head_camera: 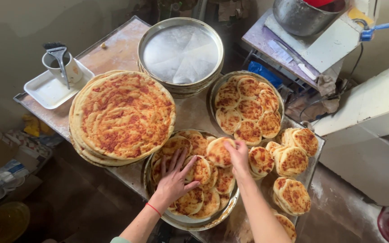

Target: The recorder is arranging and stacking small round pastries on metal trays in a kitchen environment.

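My left hand (pixel 175 176) lies flat with fingers spread on the small round flatbreads in the near metal tray (pixel 193 222). My right hand (pixel 238 156) grips one small flatbread (pixel 218 151) by its edge, holding it tilted over the same tray. The breads are golden with red-orange topping and overlap each other. A red band sits on my left wrist.
A stack of large topped flatbreads (pixel 122 114) lies left. Behind stand a second tray of small breads (pixel 248 109) and stacked pans lined with paper (pixel 180 54). Loose stacks of small breads (pixel 293 155) sit right. A white tray with a cup and brush (pixel 61 67) is far left.
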